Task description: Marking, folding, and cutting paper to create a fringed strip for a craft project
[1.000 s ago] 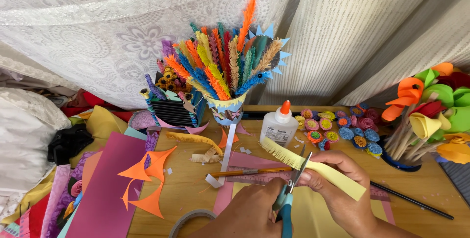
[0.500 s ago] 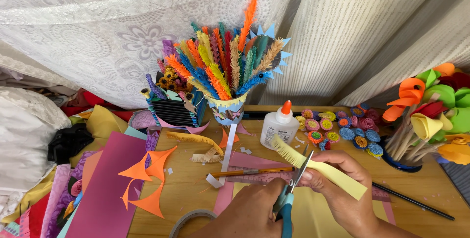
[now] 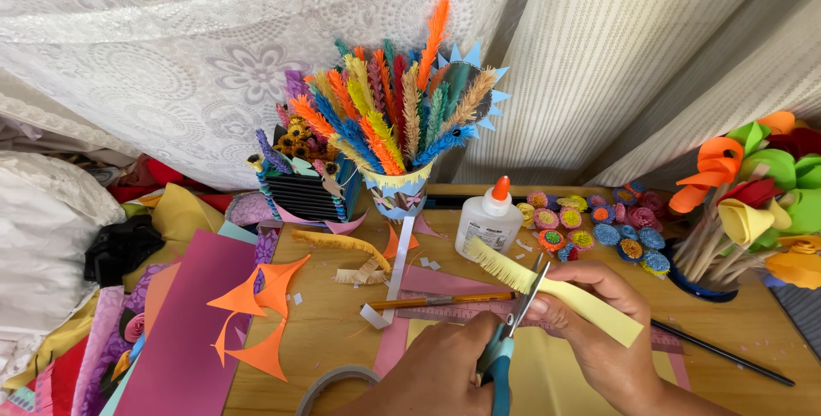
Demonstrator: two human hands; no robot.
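Observation:
My left hand (image 3: 436,373) grips blue-handled scissors (image 3: 516,320), blades pointing up and away. The blades bite into the edge of a pale yellow paper strip (image 3: 590,303). My right hand (image 3: 609,335) pinches that strip just right of the blades. The strip's far left end (image 3: 500,265) is cut into a fine fringe and sticks out toward a white glue bottle (image 3: 486,223). Both hands hover over a yellow sheet (image 3: 547,373) on the wooden table (image 3: 342,330).
A cup of colourful fringed paper feathers (image 3: 398,125) stands at the back. Small rolled paper flowers (image 3: 599,224) lie behind my right hand, and paper flowers on sticks (image 3: 753,202) stand at right. Orange cut-outs (image 3: 256,305), a maroon sheet (image 3: 184,339), a pencil (image 3: 428,301), a tape roll (image 3: 329,382) and a black stick (image 3: 727,356) lie around.
The scissors and strip have shifted slightly rightward and the blades sit a little further along the strip's edge. Both hands keep their grips.

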